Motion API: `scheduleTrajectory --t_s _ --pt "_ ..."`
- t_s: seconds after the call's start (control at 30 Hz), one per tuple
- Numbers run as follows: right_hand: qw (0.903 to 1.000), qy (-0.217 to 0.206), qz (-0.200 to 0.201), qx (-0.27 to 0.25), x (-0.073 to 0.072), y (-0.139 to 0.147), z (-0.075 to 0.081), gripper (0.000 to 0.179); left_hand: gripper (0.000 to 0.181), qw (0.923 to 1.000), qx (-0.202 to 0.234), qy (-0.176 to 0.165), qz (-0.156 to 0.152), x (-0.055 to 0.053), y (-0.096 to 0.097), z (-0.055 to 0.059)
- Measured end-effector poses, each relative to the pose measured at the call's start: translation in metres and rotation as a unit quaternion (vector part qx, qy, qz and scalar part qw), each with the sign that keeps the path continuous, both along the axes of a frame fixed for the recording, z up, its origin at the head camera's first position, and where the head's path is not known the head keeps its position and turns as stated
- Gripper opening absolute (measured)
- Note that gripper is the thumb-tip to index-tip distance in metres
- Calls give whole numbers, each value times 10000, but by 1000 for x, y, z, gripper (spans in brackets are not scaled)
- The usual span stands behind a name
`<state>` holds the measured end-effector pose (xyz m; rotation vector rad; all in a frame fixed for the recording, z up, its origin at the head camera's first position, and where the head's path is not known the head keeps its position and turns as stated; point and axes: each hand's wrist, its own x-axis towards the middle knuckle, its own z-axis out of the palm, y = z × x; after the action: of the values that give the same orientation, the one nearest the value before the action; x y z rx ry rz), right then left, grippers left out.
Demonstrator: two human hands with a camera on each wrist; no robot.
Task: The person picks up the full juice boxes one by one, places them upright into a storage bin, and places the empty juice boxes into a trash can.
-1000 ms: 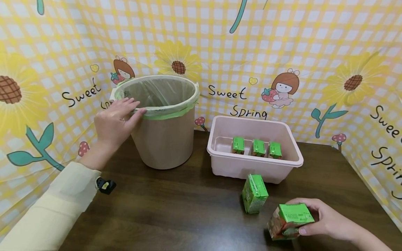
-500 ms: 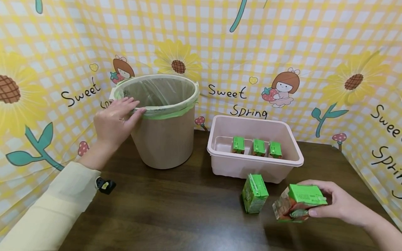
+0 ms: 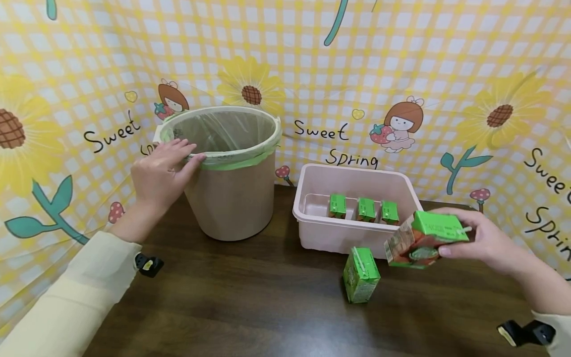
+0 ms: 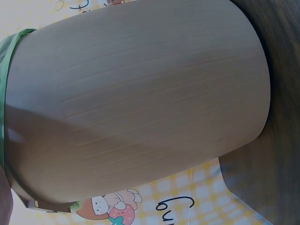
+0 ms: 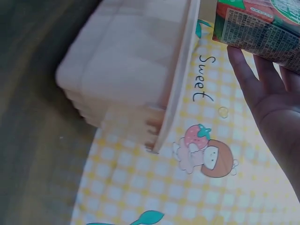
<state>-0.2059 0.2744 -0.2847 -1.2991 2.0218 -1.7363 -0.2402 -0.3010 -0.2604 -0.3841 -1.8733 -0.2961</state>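
Observation:
My right hand (image 3: 488, 243) grips a small green-topped juice box (image 3: 424, 243), with red pictures on its side, in the air by the front right corner of the pink plastic tub (image 3: 339, 233). The right wrist view shows the fingers (image 5: 269, 77) along the underside of the tilted juice box. At the left, my left hand (image 3: 162, 171) holds the near left rim of a beige trash bin (image 3: 234, 198), fingers over the edge. A thin green-edged bag (image 3: 241, 161) lines the bin. Another green juice box (image 3: 361, 277) stands upright on the table before the tub.
Three green-topped juice boxes stand in a row inside the tub, the middle juice box (image 3: 366, 209) among them. Tub and bin stand at the back of the dark wood table (image 3: 214, 292). A yellow checked cloth (image 3: 321, 74) hangs behind and at the sides.
My right hand has lifted the juice box off the table and moved it up and back, to the tub's front right corner. The left hand stays on the bin's rim.

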Motion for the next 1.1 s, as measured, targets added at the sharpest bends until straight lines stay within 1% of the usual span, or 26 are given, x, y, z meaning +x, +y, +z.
scheduleTrajectory --t_s 0.1,0.23,0.47,0.63,0.7,0.8,0.93,1.1 --pt "9996 184 -228 -3 -7 -6 11 67 52 10000 -40 -2 20 0 0 0" --pt "9991 214 -357 -1 -16 -20 26 62 50 10000 -46 -1 33 1 0 1" --pt "9972 327 -646 201 -31 -49 50 56 50 10000 -72 3 63 1 -1 2" --pt "9953 156 -883 357 -39 -67 60 50 44 10000 -75 -11 15 1 0 2" --pt "9946 47 -960 394 -42 -74 64 48 44 10000 -70 -11 -1 1 0 2" --pt "9931 24 -1083 453 -48 -84 70 44 48 10000 -85 -15 2 0 0 2" --pt "9934 168 -1075 363 -58 -98 79 41 52 9999 -139 -70 34 1 -1 3" --pt "9954 191 -929 99 -72 -114 91 40 46 9998 -185 -113 48 2 -2 2"
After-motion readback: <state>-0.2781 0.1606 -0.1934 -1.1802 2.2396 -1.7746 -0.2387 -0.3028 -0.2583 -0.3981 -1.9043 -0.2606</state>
